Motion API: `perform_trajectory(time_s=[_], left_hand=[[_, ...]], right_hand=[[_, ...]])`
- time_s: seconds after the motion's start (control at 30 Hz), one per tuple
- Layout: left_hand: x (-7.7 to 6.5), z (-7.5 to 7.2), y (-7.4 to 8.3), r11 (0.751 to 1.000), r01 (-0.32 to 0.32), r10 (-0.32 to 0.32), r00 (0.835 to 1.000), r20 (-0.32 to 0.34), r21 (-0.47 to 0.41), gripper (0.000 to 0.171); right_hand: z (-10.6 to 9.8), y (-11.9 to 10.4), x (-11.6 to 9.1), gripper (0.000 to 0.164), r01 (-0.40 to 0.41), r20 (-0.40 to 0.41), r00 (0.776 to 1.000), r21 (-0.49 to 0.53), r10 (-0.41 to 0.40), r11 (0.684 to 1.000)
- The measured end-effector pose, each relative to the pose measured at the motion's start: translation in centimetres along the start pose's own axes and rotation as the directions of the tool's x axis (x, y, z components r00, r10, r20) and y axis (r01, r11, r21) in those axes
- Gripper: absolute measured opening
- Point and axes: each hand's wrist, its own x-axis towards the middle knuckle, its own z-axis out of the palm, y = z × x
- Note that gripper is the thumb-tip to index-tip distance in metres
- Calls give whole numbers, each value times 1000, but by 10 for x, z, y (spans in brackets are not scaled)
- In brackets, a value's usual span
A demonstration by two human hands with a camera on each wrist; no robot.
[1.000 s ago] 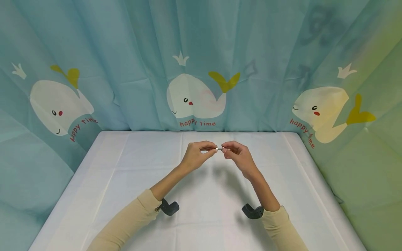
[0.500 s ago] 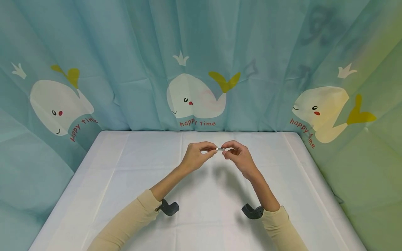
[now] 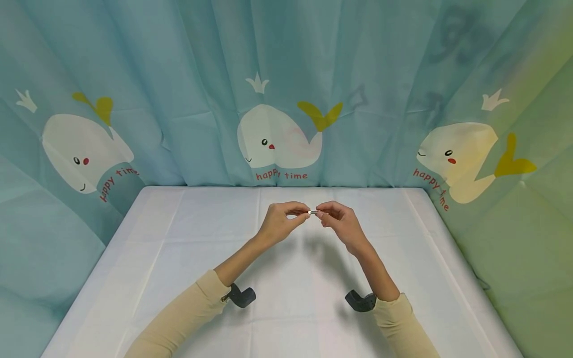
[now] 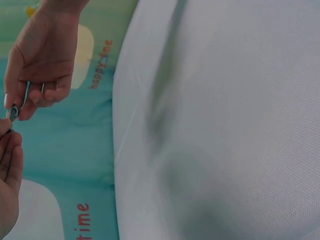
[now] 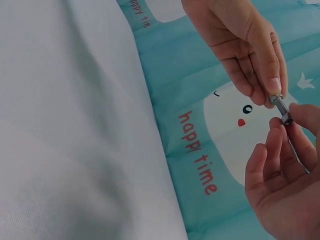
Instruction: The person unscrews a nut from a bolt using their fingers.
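In the head view, my left hand (image 3: 278, 222) and right hand (image 3: 343, 224) meet over the far middle of the table, with a small silver bolt (image 3: 313, 212) between their fingertips. The right wrist view shows the threaded shank of the bolt (image 5: 282, 105) bare between the hands. Thumb and fingers of the left hand (image 5: 245, 47) pinch its head, mostly covering it. At the other end sits a metal nut (image 5: 286, 119), which the right hand (image 5: 285, 185) pinches between thumb and forefinger. Seen from the left wrist, the right hand (image 4: 47, 60) partly hides these parts.
A white cloth covers the table (image 3: 286, 278). Behind it and along both sides hangs a blue-green curtain (image 3: 201, 89) printed with whales. Each sleeve cuff has a black wrist mount, the left mount (image 3: 241, 297) and the right mount (image 3: 359, 302).
The right thumb and fingers have shifted against each other at the nut, first baring more of the bolt's end, then covering it again. The left hand and the bolt have stayed in place.
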Motion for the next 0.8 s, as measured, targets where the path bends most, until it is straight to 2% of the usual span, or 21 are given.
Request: perform_trajectory(time_s=[0.2, 0.4, 0.63, 0.8], left_hand=[[0, 0, 0, 1000, 10, -10, 1000, 3, -5, 10], [0, 1, 0, 1000, 4, -4, 1000, -1, -11, 9], [0, 1, 0, 1000, -2, 1, 1000, -10, -23, 9], [0, 2, 1, 1000, -15, 14, 1000, -12, -23, 9]], right_hand=[[-2, -1, -2, 21, 53, 15, 998, 19, -53, 998], [-2, 0, -2, 21, 62, 18, 998, 32, -63, 998], [-2, -1, -1, 36, 43, 29, 999, 68, -45, 997], [-2, -1, -1, 30, -8, -7, 1000, 36, 8, 999]])
